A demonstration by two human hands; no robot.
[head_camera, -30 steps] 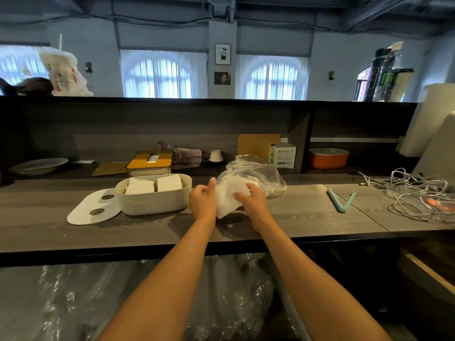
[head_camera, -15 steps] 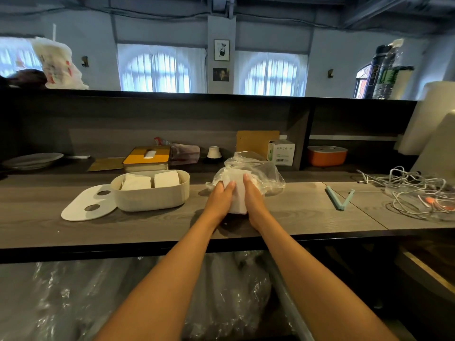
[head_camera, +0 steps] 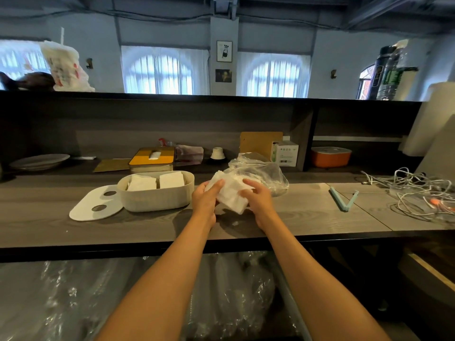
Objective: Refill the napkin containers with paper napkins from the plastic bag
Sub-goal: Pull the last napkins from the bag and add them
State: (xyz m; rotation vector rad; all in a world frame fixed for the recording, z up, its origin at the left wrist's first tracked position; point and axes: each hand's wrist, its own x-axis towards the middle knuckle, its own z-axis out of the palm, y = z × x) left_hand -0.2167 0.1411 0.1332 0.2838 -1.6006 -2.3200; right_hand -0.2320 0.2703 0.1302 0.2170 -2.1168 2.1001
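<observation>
Napkins [head_camera: 231, 193], a white stack, being held tilted just above the grey wooden counter [head_camera: 295, 217], at the mouth of the clear plastic bag [head_camera: 266, 173]. Being gripped on both sides: left hand [head_camera: 205, 199] curling round the stack's left edge with the thumb on top, right hand [head_camera: 258, 198] clasping the right edge with fingers [head_camera: 248, 183] lying over the upper face. Both forearms reaching in from the near edge of the counter.

Lying crumpled just behind and right of the stack, the plastic bag, touching the counter. Sitting just to the left, the open white napkin container [head_camera: 157, 195], oval, already holding two stacks of folded napkins side by side. Lying flat against the container's left side, its white lid [head_camera: 94, 205] with two round holes.

Resting further back on the lower shelf: a yellow-topped box [head_camera: 152, 157], a small white cup-like piece [head_camera: 217, 153], a white carton [head_camera: 285, 153] in front of a tan board [head_camera: 258, 141], and an orange container with a white lid [head_camera: 331, 156]. Sitting far left, a grey plate [head_camera: 39, 161]. Lying well to the right on the counter, a pale green clip [head_camera: 343, 199] opened in a V, and beyond it a tangle of white cables [head_camera: 418, 193]. Hanging below the counter edge, clear plastic sheeting [head_camera: 73, 303].
</observation>
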